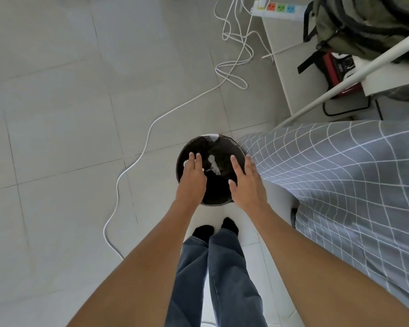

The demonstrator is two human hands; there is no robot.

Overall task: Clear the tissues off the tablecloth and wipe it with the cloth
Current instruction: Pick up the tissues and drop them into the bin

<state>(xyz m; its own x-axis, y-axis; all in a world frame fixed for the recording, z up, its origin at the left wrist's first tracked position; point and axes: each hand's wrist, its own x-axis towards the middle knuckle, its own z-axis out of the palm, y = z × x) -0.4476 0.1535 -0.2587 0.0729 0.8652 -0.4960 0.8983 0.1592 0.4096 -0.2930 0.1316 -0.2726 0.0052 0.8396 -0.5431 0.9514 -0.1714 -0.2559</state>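
**Tissues in the bin, both hands spread above it**

Crumpled white tissues (pixel 214 164) lie inside a round bin (pixel 234 147) lined with a black bag, standing on the tiled floor (pixel 57 114). They look scrunched and pale against the dark liner. One wad shows in the gap between the hands; another white scrap peeks out at 9 o'clock from the left fingertips (pixel 191 156).

The left hand (pixel 193 179) and the right hand (pixel 244 182) hover palm-down over the bin, fingers spread flat and holding nothing. The grey checked tablecloth (pixel 340 173) hangs at 3 o'clock, just beside the right hand. A white cable (pixel 137 161) trails at 9 o'clock.
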